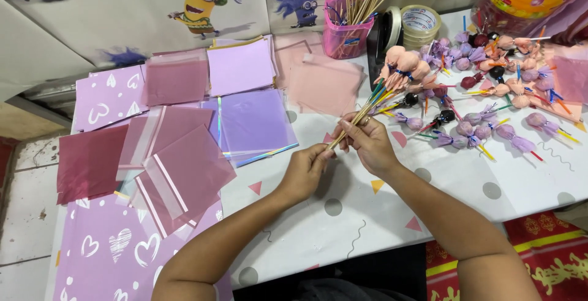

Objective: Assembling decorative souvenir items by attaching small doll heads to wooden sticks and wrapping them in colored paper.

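Head view is showing me the bundle of skewers (pixel 381 90), thin wooden sticks each tipped with a small ball wrapped in peach-pink film and tied with blue, fanning up and away over the desk (pixel 343 215). I am reading the left hand (pixel 304 171) as pinching the bare lower ends of the sticks, its grip closed around them, while the right hand (pixel 369 142) is wrapping its fingers around the same stems a little higher, its grip also clamped on the bundle. So the bundle is sitting in both hands above the middle of the desk, off its surface. I am judging this as the gathering step: the stems are being squared up into one tight bunch. The next move, as I am seeing it, is calling for a steady hold at the stems so the heads are not slipping apart, and for a sheet to be within reach. Spreading outward, loose wrapped balls in purple and pink (pixel 490 123) are lying to the right, rolls of tape (pixel 419 22) and a pink cup of bare sticks (pixel 348 31) are standing at the back, and stacks of pink and lilac wrapping sheets (pixel 184 148) are lying to the left.
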